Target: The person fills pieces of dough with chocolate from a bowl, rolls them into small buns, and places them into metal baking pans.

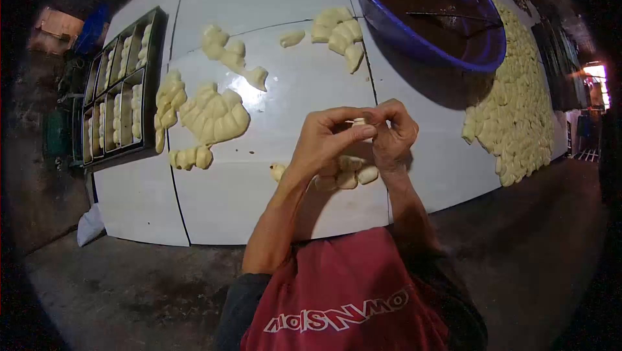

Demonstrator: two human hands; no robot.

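My left hand [329,138] and my right hand [394,136] meet above the white table [259,212], fingers closed around a small piece of pale dough [359,122]. Only a bit of that dough shows between the thumbs and fingertips; the rest is hidden. Just below my hands, several plump dough pieces [346,179] lie on the table, partly covered by my left wrist. Farther left sits a cluster of joined, flattened dough pieces [214,114].
A blue basin [414,39] with a dark brown mass and a thin stick stands at the back right. Many dough pieces [512,111] cover the table's right side. Black compartmented trays [157,46] at left hold rows of dough. More dough [337,30] lies ahead.
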